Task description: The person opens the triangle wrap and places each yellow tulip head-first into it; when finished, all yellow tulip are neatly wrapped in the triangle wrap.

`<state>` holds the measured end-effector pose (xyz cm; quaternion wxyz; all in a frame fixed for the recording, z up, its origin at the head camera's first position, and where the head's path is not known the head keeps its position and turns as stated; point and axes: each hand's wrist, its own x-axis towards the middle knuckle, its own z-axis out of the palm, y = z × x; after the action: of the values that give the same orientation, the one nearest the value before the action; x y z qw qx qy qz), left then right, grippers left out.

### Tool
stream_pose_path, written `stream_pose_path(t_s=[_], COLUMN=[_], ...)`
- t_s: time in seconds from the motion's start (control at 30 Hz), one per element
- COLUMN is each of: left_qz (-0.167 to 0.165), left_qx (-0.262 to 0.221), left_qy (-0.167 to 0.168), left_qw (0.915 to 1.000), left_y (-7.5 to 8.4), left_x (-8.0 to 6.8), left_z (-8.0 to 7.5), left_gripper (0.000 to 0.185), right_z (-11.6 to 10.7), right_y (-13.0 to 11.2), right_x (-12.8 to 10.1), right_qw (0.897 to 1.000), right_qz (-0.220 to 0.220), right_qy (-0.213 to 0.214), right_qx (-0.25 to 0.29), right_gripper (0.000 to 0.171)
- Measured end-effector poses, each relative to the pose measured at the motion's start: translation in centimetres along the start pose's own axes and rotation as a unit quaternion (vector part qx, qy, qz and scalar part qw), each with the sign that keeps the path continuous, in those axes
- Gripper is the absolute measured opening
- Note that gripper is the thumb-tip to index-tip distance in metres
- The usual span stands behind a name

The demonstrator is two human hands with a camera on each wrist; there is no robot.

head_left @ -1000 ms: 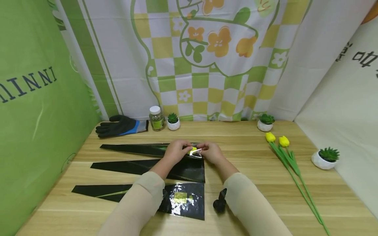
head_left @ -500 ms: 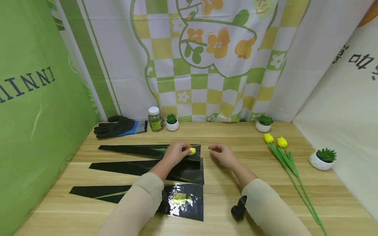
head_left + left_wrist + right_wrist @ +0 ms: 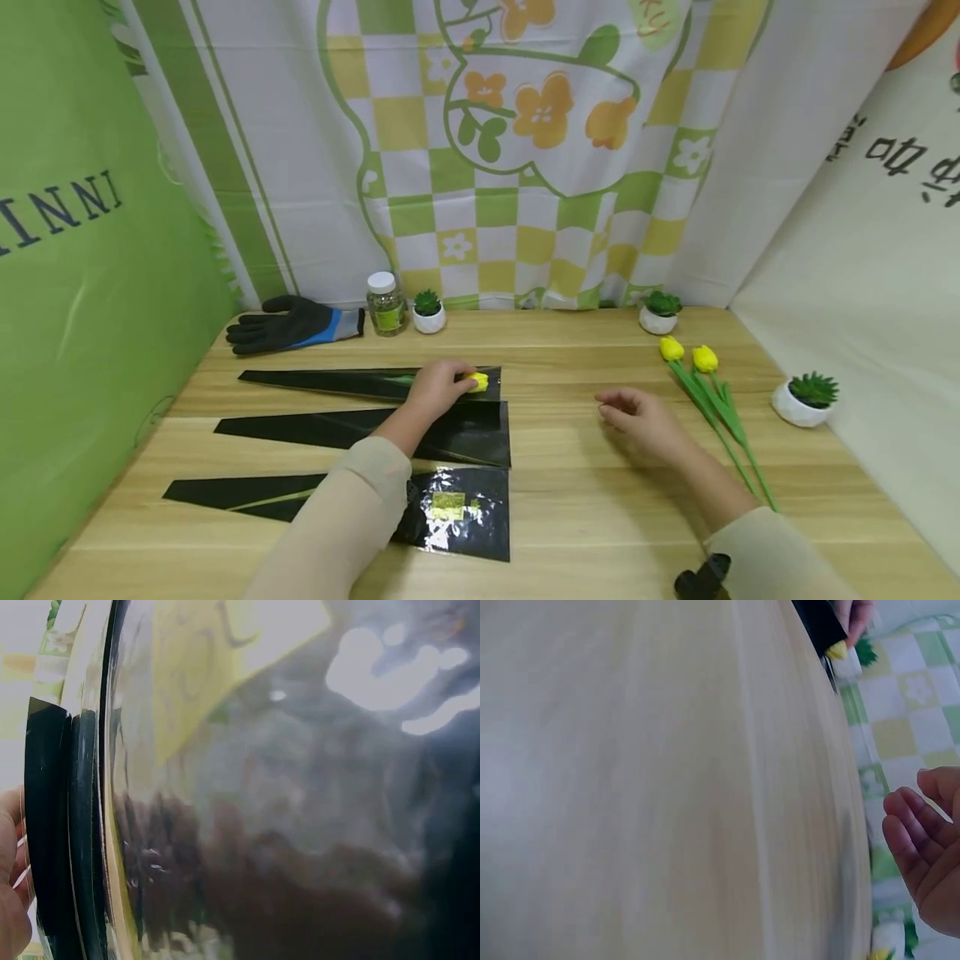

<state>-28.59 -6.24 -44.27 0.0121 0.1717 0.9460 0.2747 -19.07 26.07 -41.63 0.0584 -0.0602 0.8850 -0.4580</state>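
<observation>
In the head view my left hand [image 3: 437,388] pinches a yellow tulip [image 3: 478,382] just behind its flower. The tulip lies along the farthest of three black tapered flower sleeves [image 3: 330,381], its flower near the wide right end. Part of the stem is hidden under the hand. Nearer to me lie the middle sleeve [image 3: 465,433] and the front sleeve [image 3: 487,533], which has a shiny gold patch. My right hand [image 3: 645,422] hovers over the table with loosely bent fingers, holding nothing. Two more yellow tulips [image 3: 705,359] with long green stems lie to its right.
A black and blue work glove [image 3: 288,327], a lidded jar [image 3: 387,308] and a small potted succulent [image 3: 429,312] line the back left. Another potted plant [image 3: 660,313] stands at the back right, and one more pot [image 3: 804,404] near the right edge.
My right hand has let go of the far sleeve's right end and moved right, toward the two loose tulips. The left hand has stayed at the tulip on the sleeve.
</observation>
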Motion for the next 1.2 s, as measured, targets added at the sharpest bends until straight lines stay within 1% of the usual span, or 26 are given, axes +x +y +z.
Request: stream_pose_path(t_s=[0.13,0.3,0.37,0.5,0.6,0.7,0.97,1.2], left_qz=[-0.003,-0.009,-0.011,-0.016,-0.018,-0.014,-0.016,-0.018], left_qx=[0.003,0.008,0.011,0.01,0.011,0.017,0.021,0.018], left_qy=[0.009,0.013,0.012,0.011,0.013,0.018,0.037,0.04], left_qw=[1.0,0.9998,0.9998,0.9998,0.9997,0.9996,0.999,0.9989], left_y=[-0.3,-0.5,-0.6,-0.6,-0.6,-0.5,-0.6,-0.3], left_x=[0.2,0.5,0.6,0.8,0.9,1.1,1.6,1.6], left_z=[0.0,-0.1,-0.1,-0.3,-0.2,-0.1,0.2,0.3], left_gripper=[0.031,0.031,0.032,0.032,0.033,0.032,0.031,0.032], right_z=[-1.8,-3.5,-4.1,-5.5,-6.4,-7.2,-8.6,-9.2], right_y=[0.8,2.1,2.8,4.1,4.9,5.5,6.8,7.3], right_x=[-2.0,-4.1,-4.8,-5.8,-6.5,-7.2,-8.6,-9.1], right_qw=[0.999,0.996,0.995,0.988,0.983,0.981,0.975,0.964], right_qz=[-0.009,0.006,0.017,0.024,0.025,0.035,0.066,0.081], right_qy=[0.017,0.045,0.055,0.075,0.086,0.096,0.1,0.095], right_qx=[-0.034,-0.071,-0.087,-0.134,-0.159,-0.168,-0.187,-0.236], right_gripper=[0.037,0.037,0.037,0.035,0.034,0.034,0.037,0.041])
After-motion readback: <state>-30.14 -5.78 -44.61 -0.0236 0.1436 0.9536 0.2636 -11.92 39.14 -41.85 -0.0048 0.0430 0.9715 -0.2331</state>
